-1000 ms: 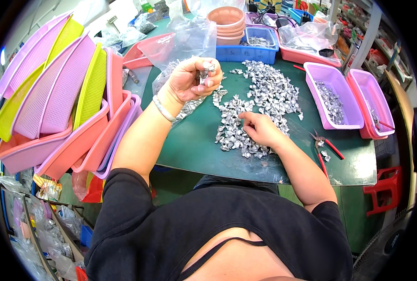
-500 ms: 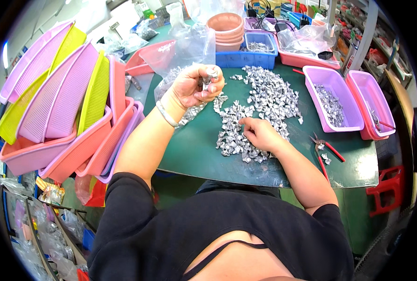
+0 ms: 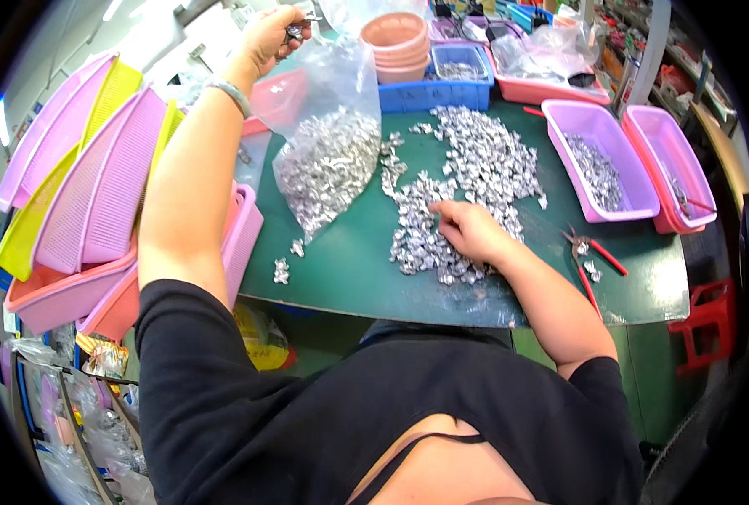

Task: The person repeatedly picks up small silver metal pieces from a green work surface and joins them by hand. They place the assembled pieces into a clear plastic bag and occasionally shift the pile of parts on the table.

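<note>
My left hand (image 3: 273, 40) is raised at the far left, above and behind the plastic bag, with its fingers closed round a few small silvery metal parts (image 3: 294, 34). Below it, a clear plastic bag (image 3: 328, 168) stands on the table, filled with more of the same parts. My right hand (image 3: 469, 229) rests on the near part of a spread pile of metal parts (image 3: 488, 164), index finger stretched out onto them and the other fingers curled. Whether anything lies under those fingers is hidden. A few loose parts (image 3: 282, 270) lie on the table left of the bag.
Red-handled pliers (image 3: 589, 261) lie at the right beside a purple basket (image 3: 644, 202) partly filled with parts. A pink basket (image 3: 701, 189) adjoins it. Stacked brown pots (image 3: 394, 42) and a blue tray (image 3: 433, 97) stand behind. Nested colored baskets (image 3: 97, 185) crowd the left side.
My left hand has moved up and to the left, away from the pile, still holding metal parts. The bag now shows fully. My right hand has stayed nearly in place.
</note>
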### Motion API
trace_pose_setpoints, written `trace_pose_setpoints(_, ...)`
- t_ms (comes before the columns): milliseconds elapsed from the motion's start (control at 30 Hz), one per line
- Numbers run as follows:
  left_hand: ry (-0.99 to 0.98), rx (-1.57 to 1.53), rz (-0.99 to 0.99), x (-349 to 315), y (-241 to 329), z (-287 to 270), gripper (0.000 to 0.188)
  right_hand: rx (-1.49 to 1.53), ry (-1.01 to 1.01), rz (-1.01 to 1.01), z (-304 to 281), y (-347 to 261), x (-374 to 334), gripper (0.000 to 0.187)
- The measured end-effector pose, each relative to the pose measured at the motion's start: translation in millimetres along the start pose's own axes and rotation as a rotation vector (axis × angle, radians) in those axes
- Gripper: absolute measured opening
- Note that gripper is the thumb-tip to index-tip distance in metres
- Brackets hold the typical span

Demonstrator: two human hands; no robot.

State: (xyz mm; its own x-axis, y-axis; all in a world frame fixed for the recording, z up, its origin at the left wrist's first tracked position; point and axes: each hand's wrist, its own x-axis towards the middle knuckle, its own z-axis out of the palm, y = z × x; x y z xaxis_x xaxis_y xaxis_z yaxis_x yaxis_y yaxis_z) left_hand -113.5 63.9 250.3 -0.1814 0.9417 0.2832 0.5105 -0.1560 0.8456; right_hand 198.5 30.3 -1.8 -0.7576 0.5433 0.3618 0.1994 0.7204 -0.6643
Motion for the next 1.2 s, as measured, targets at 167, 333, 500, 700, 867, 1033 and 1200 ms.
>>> trace_pose_setpoints(167,-0.191,0.844,-0.227,3,-24,19,0.023,0.149,0.093,0.082,-8,8,-4,0.031)
trace_pose_setpoints(333,0.293,0.851,0.207,-29,-12,6,0.022,0.448,0.093,0.191,-10,3,4,0.034)
trace_pose_setpoints(500,0.015,0.396,0.427,-93,-36,106,0.016,0.524,0.246,0.161,-14,9,1,0.036)
trace_pose_setpoints(700,-0.479,-0.107,-0.240,-147,-80,179,0.018,0.423,0.281,0.073,-17,-1,3,0.038)
trace_pose_setpoints(867,-0.537,-0.436,-0.362,-152,-91,199,0.020,0.321,0.383,-0.004,-14,5,4,0.037)
trace_pose_setpoints(1033,-0.478,-0.615,-0.455,-147,-106,207,0.017,0.499,0.399,0.094,-14,4,6,0.034)
trace_pose_setpoints(1200,-0.450,-0.765,-0.507,-146,-115,207,0.019,0.618,0.335,0.191,-16,1,4,0.035)
